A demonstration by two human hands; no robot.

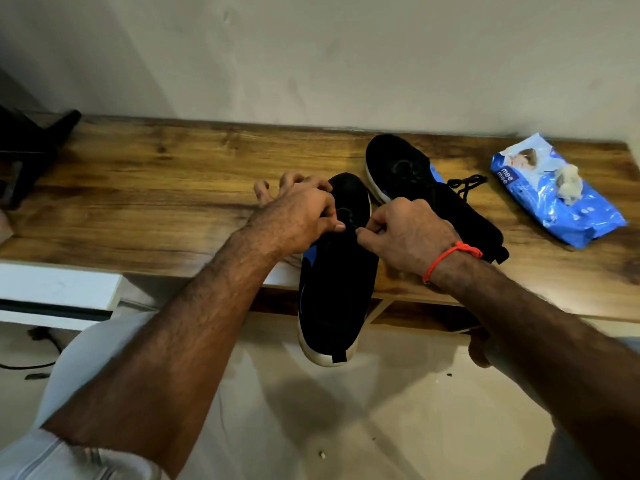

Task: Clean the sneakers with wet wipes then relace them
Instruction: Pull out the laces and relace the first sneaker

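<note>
- Near black fabric sneaker with white sole (334, 289) lies on the brown wooden counter (156, 188), heel overhanging its front edge.
- Left hand (298, 216) and right hand (412, 233): fingers pinched narrow on the thin black lace (349, 225) at the eyelets.
- Second black sneaker (426, 188) sits just behind; blue wet-wipe pack (554, 199) well to the right.
- Tip: keep lace taut, even both ends, steady the shoe so it won't tip off.

Two black sneakers (337, 271) (408, 174), one blue pack of wet wipes (554, 199), one crumpled used wipe (569, 185), two hands (298, 213) (408, 233), one wooden tabletop (156, 188)
</note>
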